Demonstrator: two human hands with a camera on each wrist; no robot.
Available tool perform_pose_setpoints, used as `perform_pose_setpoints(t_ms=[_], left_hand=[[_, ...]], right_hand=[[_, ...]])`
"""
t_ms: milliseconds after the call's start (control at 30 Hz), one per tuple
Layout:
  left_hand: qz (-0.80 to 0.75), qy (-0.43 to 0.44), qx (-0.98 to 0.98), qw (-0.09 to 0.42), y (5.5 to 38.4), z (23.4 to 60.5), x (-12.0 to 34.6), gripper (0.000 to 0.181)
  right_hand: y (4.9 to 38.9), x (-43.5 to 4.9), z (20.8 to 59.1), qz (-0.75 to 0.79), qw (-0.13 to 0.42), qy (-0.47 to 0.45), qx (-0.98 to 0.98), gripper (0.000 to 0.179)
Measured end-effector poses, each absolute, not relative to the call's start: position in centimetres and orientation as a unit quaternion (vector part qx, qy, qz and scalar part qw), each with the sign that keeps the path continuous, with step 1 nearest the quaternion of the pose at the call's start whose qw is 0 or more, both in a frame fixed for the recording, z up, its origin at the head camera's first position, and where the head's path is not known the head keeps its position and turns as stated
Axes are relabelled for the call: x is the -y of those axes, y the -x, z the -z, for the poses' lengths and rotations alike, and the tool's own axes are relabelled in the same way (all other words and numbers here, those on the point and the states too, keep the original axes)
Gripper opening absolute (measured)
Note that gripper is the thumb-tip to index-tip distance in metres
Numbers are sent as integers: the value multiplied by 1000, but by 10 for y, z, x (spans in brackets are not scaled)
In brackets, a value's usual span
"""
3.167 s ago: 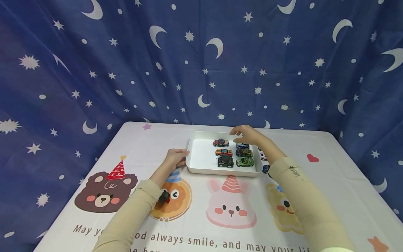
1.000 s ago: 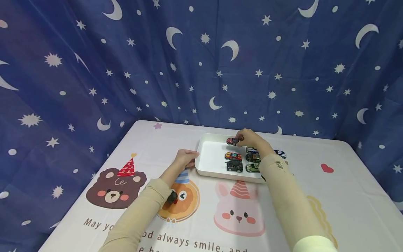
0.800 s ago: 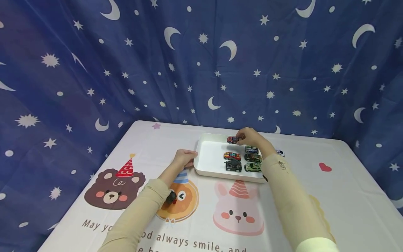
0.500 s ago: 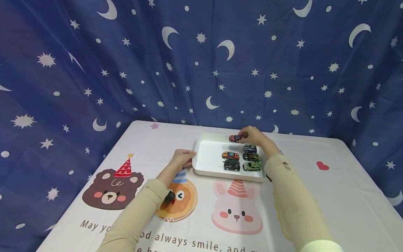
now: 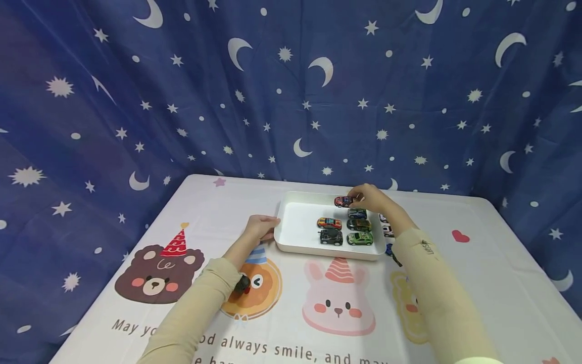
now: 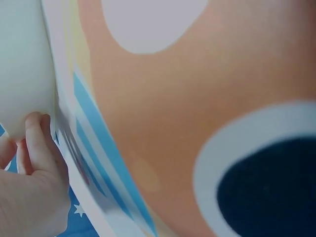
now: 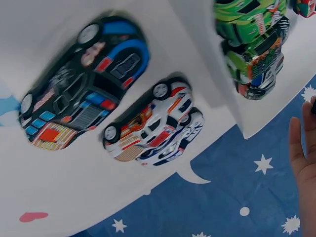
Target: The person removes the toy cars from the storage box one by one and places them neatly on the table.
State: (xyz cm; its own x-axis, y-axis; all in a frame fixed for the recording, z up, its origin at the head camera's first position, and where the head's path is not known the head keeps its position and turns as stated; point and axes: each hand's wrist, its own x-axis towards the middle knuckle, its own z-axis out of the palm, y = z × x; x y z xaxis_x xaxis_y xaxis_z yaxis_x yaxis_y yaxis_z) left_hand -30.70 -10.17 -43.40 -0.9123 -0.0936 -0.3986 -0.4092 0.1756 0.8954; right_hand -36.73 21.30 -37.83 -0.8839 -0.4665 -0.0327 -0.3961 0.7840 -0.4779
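Note:
My left hand pinches the left rim of a shallow white tray; in the left wrist view the thumb and fingers close on its wall. Over the tray's back right part, my right hand holds a red toy car by its right end, above the tray floor. On that floor stand an orange-yellow toy car, a black one, a blue one, a dark one and a green one. The right wrist view shows only part of my right hand.
Right of the tray, several toy cars stand on the tablecloth, including a black-and-blue one and a white-orange one. A small dark object lies beside my left forearm. A blue star-patterned curtain hangs behind the table.
My right hand, hovering over the tray earlier, has taken hold of the red toy car, lifted it and carried it rightward. My left hand stays on the rim. The head view has shifted.

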Motion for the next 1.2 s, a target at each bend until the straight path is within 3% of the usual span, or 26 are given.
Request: perform_pose_setpoints(t_ms=[367,1200], left_hand=[[-642,181,-731,145,309,436,109,37],[-613,139,-774,77,312,437,100,29]], right_hand=[[356,-232,381,263,74,223,-936,34],[328,-305,385,214,12,213,-953,32]])
